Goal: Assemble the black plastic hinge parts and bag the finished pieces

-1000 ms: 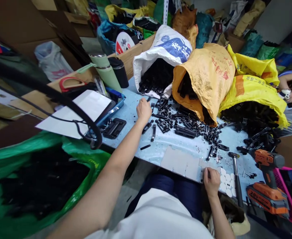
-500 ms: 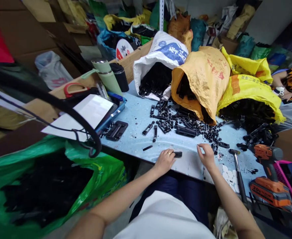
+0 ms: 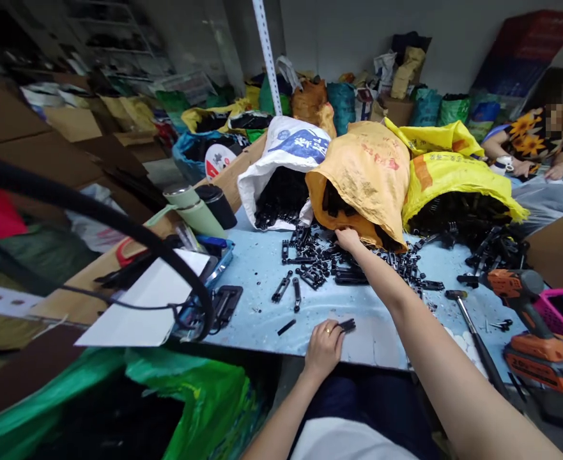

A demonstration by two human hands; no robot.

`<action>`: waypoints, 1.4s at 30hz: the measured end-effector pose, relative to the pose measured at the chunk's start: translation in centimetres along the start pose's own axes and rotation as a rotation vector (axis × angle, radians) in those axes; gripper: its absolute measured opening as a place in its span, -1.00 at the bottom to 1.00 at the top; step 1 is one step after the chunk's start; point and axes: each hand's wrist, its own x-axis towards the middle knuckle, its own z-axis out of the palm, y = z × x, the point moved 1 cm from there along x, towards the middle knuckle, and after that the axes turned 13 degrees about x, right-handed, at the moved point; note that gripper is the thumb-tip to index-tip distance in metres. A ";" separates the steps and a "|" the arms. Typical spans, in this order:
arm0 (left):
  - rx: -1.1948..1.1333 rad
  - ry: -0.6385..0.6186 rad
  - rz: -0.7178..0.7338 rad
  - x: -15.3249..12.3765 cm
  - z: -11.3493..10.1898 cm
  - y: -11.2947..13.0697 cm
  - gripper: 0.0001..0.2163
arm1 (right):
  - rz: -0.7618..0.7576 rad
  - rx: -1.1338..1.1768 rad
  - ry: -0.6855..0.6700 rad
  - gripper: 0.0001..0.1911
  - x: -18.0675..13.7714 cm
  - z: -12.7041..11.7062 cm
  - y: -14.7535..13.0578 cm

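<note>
Near the front edge of the blue worktable (image 3: 262, 319), my left hand (image 3: 323, 345) is closed on a small black plastic part (image 3: 347, 325), whose forked end sticks out past the fingers. My right hand (image 3: 347, 239) reaches far across the table to the lower lip of the orange sack (image 3: 370, 166), above a heap of black plastic parts (image 3: 312, 259). Its fingertips are hidden, so whether it grips anything does not show. Two loose black links (image 3: 282, 286) and a thin black strip (image 3: 286, 327) lie left of the heap.
A white sack (image 3: 294, 144) and a yellow sack (image 3: 463, 176) spill black parts. At right lie a hammer (image 3: 473, 329) and an orange cordless drill (image 3: 535, 326). A black cable arm (image 3: 166, 255) crosses the left side. Another person's hands (image 3: 525, 168) are at far right.
My right hand has moved forward from the table's front to the orange sack's mouth. My left hand still holds the black part near the edge. The view has tilted up.
</note>
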 end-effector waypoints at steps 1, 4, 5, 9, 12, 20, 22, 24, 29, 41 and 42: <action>-0.001 -0.002 0.004 0.0 -0.1 0.0 -0.82 | -0.012 0.009 0.003 -0.63 -0.2 -0.3 -0.1; -0.009 -0.003 0.012 -0.1 -0.2 0.0 -0.82 | -0.115 0.081 0.113 -0.44 -2.7 -1.3 -0.3; -0.009 0.001 0.014 -0.2 -0.2 0.0 -0.81 | -0.172 0.137 0.181 -0.42 -4.2 -1.6 -0.1; -0.010 0.016 0.035 -0.6 -0.1 -0.1 -0.82 | -0.352 0.458 0.441 -0.66 -14.2 -0.9 1.9; -0.023 -0.034 0.042 -0.6 0.0 -0.2 -0.82 | -0.302 0.576 0.506 -0.75 -23.7 1.9 4.3; -0.130 -0.243 -0.001 1.6 0.3 -0.2 -0.84 | -0.018 0.353 0.253 -0.61 -32.9 7.7 5.2; -0.242 -0.209 -0.068 1.8 -0.3 -0.1 -0.84 | -0.025 0.317 0.206 -0.58 -31.0 8.0 4.2; -0.391 -0.187 -0.182 1.9 -1.2 0.3 -0.84 | -0.046 0.384 0.198 -0.63 -29.0 8.0 3.3; -0.878 -0.253 -0.532 2.5 -3.1 3.1 -0.74 | 0.048 1.126 0.252 -0.53 -26.3 7.4 1.9; -0.623 -0.163 -0.226 4.3 -5.7 4.8 -0.72 | -0.098 1.350 0.228 -0.45 -26.4 5.2 1.4; -0.591 -0.160 -0.200 4.2 -5.9 4.7 -0.72 | -0.162 1.250 0.230 -0.48 -26.4 4.7 1.7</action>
